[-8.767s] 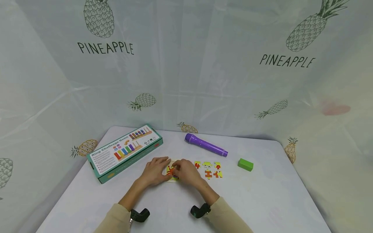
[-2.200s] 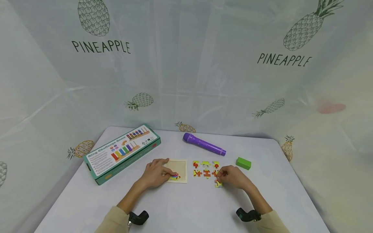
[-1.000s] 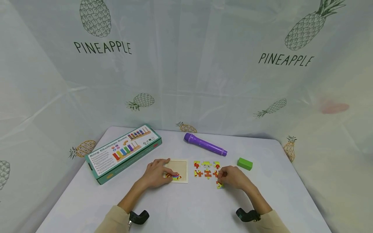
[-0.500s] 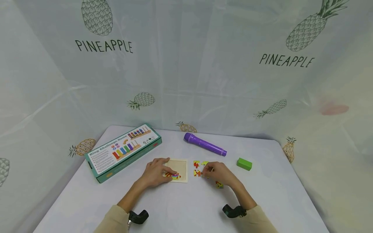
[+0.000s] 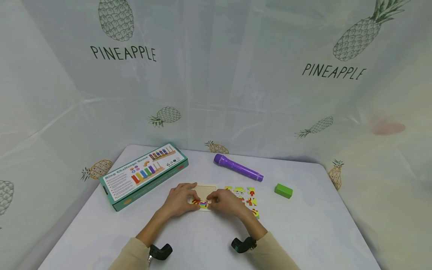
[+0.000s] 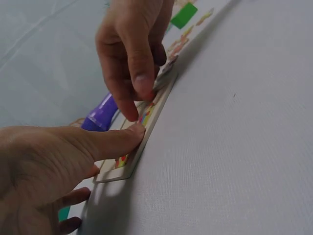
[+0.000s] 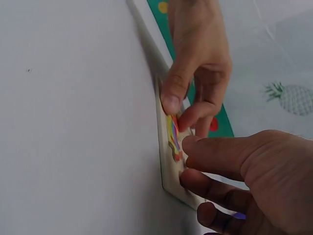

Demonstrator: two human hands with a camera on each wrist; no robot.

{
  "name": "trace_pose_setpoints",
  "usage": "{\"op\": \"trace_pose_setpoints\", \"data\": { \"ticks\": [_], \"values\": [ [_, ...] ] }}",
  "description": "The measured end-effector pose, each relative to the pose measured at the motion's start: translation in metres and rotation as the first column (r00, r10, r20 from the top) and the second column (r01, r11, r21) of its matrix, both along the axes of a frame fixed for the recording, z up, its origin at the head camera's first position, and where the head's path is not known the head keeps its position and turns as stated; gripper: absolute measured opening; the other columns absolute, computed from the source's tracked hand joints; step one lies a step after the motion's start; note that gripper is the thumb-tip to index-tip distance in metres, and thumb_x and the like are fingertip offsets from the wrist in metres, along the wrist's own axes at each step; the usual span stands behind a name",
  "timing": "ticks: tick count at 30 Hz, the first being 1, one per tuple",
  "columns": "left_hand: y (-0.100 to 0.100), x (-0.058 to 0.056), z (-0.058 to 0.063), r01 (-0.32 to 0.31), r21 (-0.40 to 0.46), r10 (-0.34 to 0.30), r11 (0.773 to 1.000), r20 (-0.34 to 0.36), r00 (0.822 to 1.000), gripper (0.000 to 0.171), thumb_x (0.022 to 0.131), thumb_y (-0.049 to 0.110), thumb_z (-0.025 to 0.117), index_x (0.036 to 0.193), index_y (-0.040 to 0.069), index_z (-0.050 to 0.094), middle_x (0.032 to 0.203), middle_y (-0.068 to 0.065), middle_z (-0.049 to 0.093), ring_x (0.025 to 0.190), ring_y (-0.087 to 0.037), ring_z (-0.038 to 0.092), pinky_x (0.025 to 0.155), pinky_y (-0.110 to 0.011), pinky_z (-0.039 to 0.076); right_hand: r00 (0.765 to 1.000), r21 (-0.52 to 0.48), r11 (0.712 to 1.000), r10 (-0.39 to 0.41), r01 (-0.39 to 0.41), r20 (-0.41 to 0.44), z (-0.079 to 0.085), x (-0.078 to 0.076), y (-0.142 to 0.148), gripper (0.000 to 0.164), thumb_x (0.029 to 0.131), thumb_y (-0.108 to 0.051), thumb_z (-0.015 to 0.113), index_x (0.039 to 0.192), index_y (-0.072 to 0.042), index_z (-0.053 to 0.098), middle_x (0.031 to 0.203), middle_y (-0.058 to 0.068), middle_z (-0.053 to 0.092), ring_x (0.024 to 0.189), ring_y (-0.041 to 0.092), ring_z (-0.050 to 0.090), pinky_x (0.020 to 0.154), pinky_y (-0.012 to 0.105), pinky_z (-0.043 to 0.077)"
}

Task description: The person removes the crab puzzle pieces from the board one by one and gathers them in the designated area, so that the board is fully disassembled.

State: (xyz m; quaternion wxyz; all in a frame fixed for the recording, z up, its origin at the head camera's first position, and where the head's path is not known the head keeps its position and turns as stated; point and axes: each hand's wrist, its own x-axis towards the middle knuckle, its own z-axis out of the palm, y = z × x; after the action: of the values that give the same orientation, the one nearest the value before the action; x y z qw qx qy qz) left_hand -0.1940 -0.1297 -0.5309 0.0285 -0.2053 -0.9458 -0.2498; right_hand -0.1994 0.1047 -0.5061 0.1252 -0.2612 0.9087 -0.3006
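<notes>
A pale wooden puzzle tray [image 5: 206, 192] lies flat on the table, with colourful jigsaw pieces [image 5: 203, 204] along its near side. My left hand [image 5: 180, 199] holds the tray at its left, its thumb pressing on these pieces. In the left wrist view, that thumb lies across the picture strip [image 6: 145, 117]. Over the near right part of the tray, my right hand [image 5: 224, 201] has thumb and fingers drawn together in a pinch on a puzzle piece, mostly hidden by the fingers. In the right wrist view, its fingertips are right at the end of the strip [image 7: 172, 134].
Several loose puzzle pieces [image 5: 251, 191] lie in rows right of the tray, some behind the right hand. A purple toy microphone [image 5: 237, 167] lies behind them, with a green block [image 5: 283, 191] farther right. A Ring Challenge Game box [image 5: 145, 176] stands at the back left.
My right hand has moved left from the loose pieces to the near right part of the tray. My left hand has stayed on the tray. Earlier, both hands were together over the tray.
</notes>
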Motion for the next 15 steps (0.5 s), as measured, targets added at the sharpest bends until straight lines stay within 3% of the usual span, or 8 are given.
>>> {"op": "trace_pose_setpoints", "data": {
  "ticks": [5, 15],
  "values": [
    [-0.002, 0.0, -0.002, 0.003, 0.012, -0.003, 1.0, 0.0, 1.0, 0.019, 0.073, 0.044, 0.088, 0.08, 0.034, 0.073, 0.147, -0.004, 0.055, 0.135, -0.035, 0.047, 0.098, -0.067, 0.038, 1.0, 0.023, 1.0, 0.012, -0.011, -0.005, 0.002, 0.001, -0.01, 0.027, 0.088, -0.017, 0.075, 0.114, -0.009, 0.076, 0.079, -0.011, 0.062, 0.074, 0.004, 0.052, 0.068, 0.023, 0.045],
    [-0.006, 0.0, 0.003, 0.064, 0.005, -0.064, 0.998, 0.008, 0.998, 0.016, 0.077, 0.042, 0.084, 0.083, 0.033, 0.073, 0.149, -0.008, 0.053, 0.135, -0.037, 0.047, 0.097, -0.068, 0.038, 0.999, 0.03, 0.999, -0.014, 0.015, -0.029, 0.004, 0.003, -0.017, 0.019, 0.09, -0.018, 0.074, 0.107, -0.01, 0.076, 0.084, -0.008, 0.063, 0.076, 0.006, 0.053, 0.069, 0.024, 0.046]
  ]
}}
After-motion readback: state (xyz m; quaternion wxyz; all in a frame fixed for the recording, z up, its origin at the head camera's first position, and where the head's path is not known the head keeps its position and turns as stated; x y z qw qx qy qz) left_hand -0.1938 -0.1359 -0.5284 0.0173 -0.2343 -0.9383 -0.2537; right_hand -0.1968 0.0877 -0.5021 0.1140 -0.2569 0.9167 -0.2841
